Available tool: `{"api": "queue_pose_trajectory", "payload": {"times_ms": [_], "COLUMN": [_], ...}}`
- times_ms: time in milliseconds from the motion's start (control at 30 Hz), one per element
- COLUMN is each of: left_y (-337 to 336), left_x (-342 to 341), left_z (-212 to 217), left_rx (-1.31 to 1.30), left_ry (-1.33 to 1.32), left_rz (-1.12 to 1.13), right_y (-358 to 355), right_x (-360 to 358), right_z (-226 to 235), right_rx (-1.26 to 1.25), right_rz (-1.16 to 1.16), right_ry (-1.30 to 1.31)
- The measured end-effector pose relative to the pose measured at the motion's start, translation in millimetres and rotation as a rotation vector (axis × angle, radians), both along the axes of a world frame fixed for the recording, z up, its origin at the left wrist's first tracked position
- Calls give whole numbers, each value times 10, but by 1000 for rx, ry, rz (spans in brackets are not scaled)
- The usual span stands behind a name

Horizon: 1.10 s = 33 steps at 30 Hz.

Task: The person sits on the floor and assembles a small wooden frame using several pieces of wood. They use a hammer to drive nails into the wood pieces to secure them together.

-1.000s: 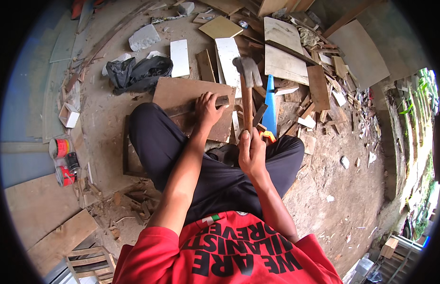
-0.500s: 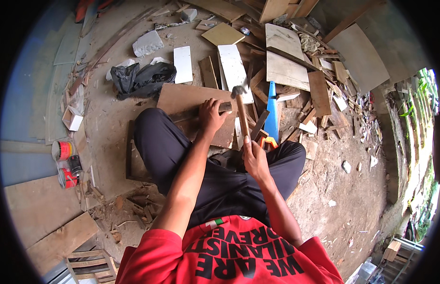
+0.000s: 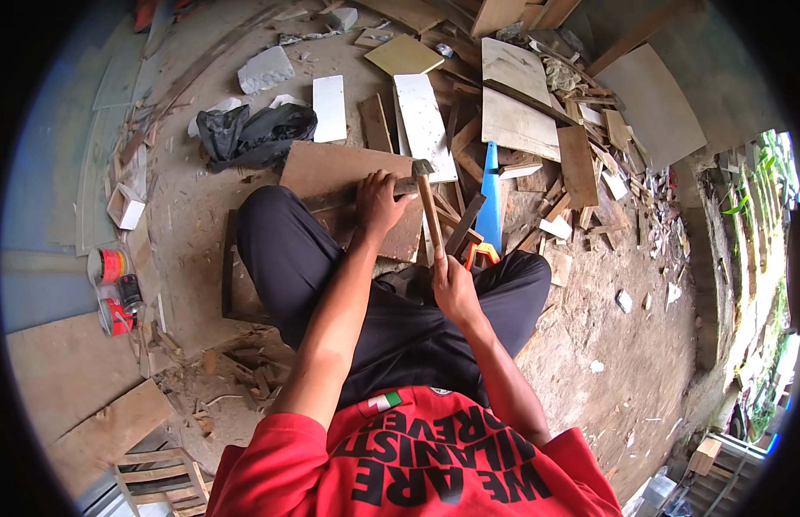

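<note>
My right hand [image 3: 454, 289] is wrapped round the lower part of the wooden handle of a claw hammer [image 3: 430, 215]. The hammer's dark metal head is at the right end of a dark wooden strip [image 3: 329, 200]; whether they touch I cannot tell. Over that strip my left hand [image 3: 380, 205] is closed, with its thumb toward the hammer. Strip and hand are over a brown wooden board [image 3: 327, 162] in front of my crossed legs. Part of the strip is hidden under my left hand.
Right of the board lies a handsaw [image 3: 491, 194] with a blue blade and orange handle. Wood offcuts and panels [image 3: 525, 112] are heaped beyond it. A black plastic bag [image 3: 254, 136] lies far left, and tins [image 3: 112, 266] stand at the left wall.
The hammer head has come down and slightly left, to the end of the wooden strip. My left hand keeps its hold. The whole view has shifted a little.
</note>
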State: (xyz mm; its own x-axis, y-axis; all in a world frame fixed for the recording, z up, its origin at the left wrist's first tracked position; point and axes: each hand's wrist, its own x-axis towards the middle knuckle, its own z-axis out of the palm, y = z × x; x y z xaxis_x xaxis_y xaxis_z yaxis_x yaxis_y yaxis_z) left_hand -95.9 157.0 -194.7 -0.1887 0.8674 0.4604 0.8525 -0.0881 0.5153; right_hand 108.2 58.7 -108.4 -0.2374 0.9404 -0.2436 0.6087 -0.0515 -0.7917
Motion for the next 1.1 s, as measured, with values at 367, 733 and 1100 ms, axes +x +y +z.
{"api": "queue_pose_trajectory", "payload": {"times_ms": [367,733,1100], "left_y": [-88,-62,-61], "left_x": [-40,-43,-64], "left_z": [10,-50,-65], "left_rx": [-45,-27,29], "left_ry": [0,-3,-1], "left_rz": [-49,-31,-35], "right_y": [-77,58,2], "right_x": [-118,-112,-117], "right_z": [136,688,237], "right_rx": [18,148,-154], "right_rz": [-72,-31,-150], "right_ry": [129,309,276]}}
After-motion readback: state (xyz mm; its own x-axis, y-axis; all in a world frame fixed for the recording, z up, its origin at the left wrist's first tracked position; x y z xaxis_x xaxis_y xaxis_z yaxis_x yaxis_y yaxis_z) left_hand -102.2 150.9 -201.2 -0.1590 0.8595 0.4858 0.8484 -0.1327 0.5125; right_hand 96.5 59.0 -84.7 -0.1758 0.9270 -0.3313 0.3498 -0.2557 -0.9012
